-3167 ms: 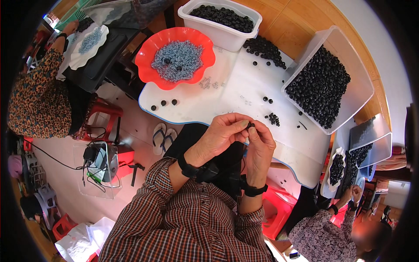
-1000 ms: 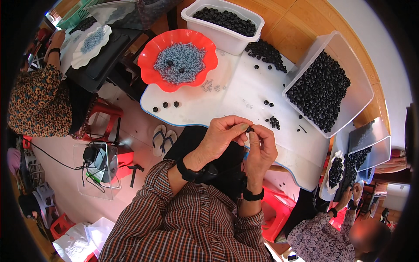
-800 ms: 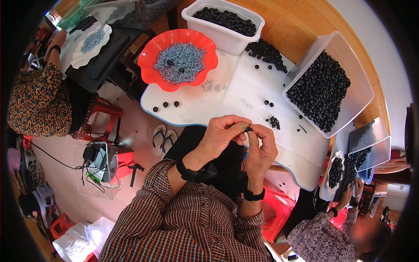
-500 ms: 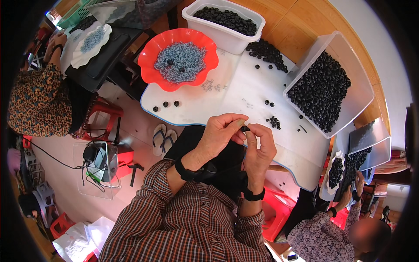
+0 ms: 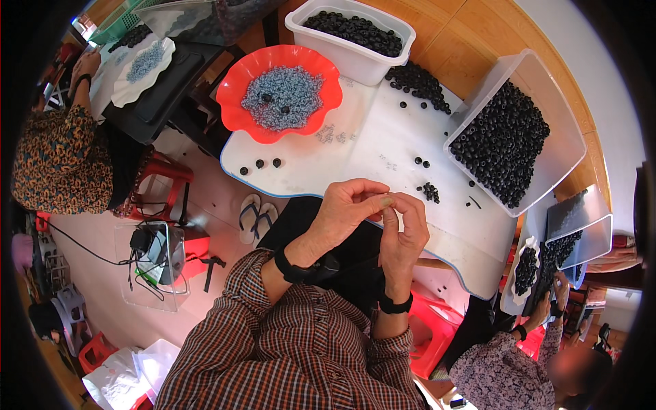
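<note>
I see my left hand (image 5: 345, 208) and my right hand (image 5: 403, 236) raised together above the near edge of the white tabletop (image 5: 383, 137), fingertips meeting. Each grip is narrow, thumb pinched against forefinger, and the two pinches touch at one spot. Whatever sits between them is too small and too covered by the fingers to make out, so I cannot tell what either hand holds. Both wrists carry a dark band, and my checked sleeves come up from the lower edge.

Just beyond my fingertips a little cluster of black beads (image 5: 430, 193) lies on the tabletop, with a loose pair farther in. Three more black beads (image 5: 258, 165) sit in a row near the left edge. At the far left of the tabletop stands a red scalloped bowl (image 5: 236, 89) filled with small pale blue-grey beads, a few black ones on top. Behind it is a white tub (image 5: 355, 65) of black beads, with a loose heap of black beads (image 5: 418, 83) beside it. To my right a clear bin (image 5: 560, 137), tilted, is packed with black beads.

Under the tabletop a pair of sandals (image 5: 256, 215) rests on the floor. A person in a patterned top (image 5: 61, 164) works at the far left, and another person in a floral top (image 5: 506, 372) sits at lower right.
</note>
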The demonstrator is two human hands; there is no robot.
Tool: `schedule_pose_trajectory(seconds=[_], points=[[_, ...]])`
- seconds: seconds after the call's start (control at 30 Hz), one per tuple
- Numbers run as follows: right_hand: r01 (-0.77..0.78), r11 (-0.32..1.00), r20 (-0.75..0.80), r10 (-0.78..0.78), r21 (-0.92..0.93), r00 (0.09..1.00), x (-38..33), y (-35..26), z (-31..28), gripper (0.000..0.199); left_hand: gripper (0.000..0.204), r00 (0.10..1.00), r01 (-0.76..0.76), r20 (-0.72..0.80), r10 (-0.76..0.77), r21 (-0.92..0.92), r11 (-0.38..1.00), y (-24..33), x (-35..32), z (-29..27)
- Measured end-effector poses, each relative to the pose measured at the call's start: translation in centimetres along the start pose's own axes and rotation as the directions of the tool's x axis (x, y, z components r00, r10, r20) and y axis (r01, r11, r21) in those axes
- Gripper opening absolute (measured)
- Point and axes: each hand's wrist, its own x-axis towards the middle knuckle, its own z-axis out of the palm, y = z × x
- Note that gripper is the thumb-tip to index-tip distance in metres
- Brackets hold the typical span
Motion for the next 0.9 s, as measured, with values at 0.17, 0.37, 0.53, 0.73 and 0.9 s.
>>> schedule_pose_trajectory(seconds=[0.17, 0.37, 0.53, 0.73, 0.9], points=[[-0.030, 1.000, -0.004, 0.030, 0.003, 1.000, -0.2, 0.0, 0.0, 0.014, 0.023, 1.000, -0.011, 0.009, 0.012, -0.024, 1.000, -0.1, 0.0, 0.1], [-0.055, 0.998, 0.001, 0.055, 0.013, 0.999, -0.3, -0.1, 0.1, 0.014, 0.023, 1.000, 0.006, -0.006, -0.007, -0.007, 1.000, -0.2, 0.0, 0.1], [-0.147, 0.967, -0.073, 0.165, 0.208, 0.984, -0.8, -0.2, 0.5, 0.011, 0.023, 1.000, -0.013, 0.018, 0.012, 0.026, 1.000, 0.0, -0.1, 0.1], [-0.220, 0.831, -0.113, 0.318, 0.510, 0.941, -1.2, -0.6, 0.3, 0.009, 0.027, 0.991, 0.040, 0.134, -0.009, -0.231, 0.972, 0.8, -0.6, 0.1], [-0.264, 0.774, -0.098, 0.386, 0.576, 0.917, -1.3, -1.6, 0.3, 0.010, 0.027, 0.985, 0.039, 0.171, 0.022, -0.344, 0.938, 1.2, -0.8, 0.0]])
